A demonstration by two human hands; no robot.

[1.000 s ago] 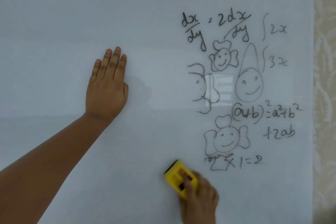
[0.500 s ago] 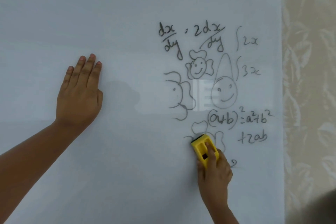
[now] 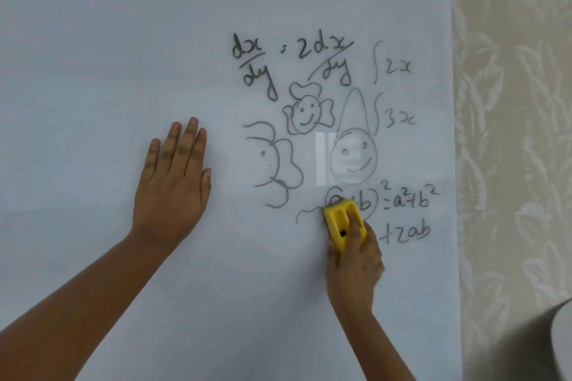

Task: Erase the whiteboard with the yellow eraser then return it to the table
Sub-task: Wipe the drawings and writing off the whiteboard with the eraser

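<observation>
Mid-erase: the right hand [image 3: 354, 266] grips the eraser [image 3: 343, 221], pressed on the whiteboard [image 3: 123, 40] at lower centre-right. The left hand [image 3: 173, 185] lies flat, fingers spread, empty. Next, probably wiping upward across the remaining writing.

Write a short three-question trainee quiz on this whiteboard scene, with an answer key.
1. True or false: the left hand holds the yellow eraser.
2. Which writing does the eraser overlap? A) dx/dy B) (a+b) C) 3x
3. Fill in: the left hand lies ____ on the whiteboard.

Key: 1 false, the right hand holds it; 2 B; 3 flat.
</observation>
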